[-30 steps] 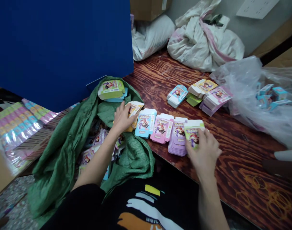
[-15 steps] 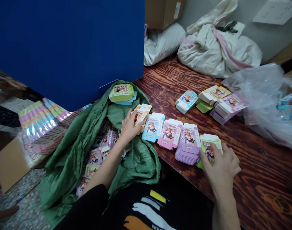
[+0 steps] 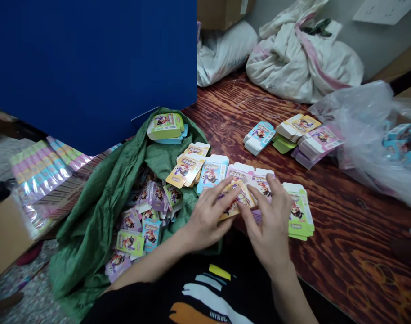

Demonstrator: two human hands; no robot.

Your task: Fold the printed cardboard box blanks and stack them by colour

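Observation:
Flat printed cartons lie in a row along the table edge: yellow cartons (image 3: 184, 170), a blue stack (image 3: 212, 174), pink and purple stacks partly under my hands, and a green stack (image 3: 298, 211). My left hand (image 3: 210, 216) is closed on a yellow carton (image 3: 237, 198), held above the pink and purple stacks. My right hand (image 3: 268, 216) is at the carton's right side, fingers spread, thumb and fingertips by its edge. Left of the row, a green woven sack (image 3: 87, 229) lies open, with many loose cartons inside (image 3: 152, 231).
Further back are a blue carton stack (image 3: 259, 137) and yellow and pink stacks (image 3: 322, 141). A clear plastic bag (image 3: 357, 117), white sacks (image 3: 303, 58), a blue panel (image 3: 91, 67) and wrapped packs (image 3: 43, 171) surround the wooden table (image 3: 343, 234).
My left hand has moved right from the yellow stack with a yellow carton. My right hand has left the green stack and moved left to that carton.

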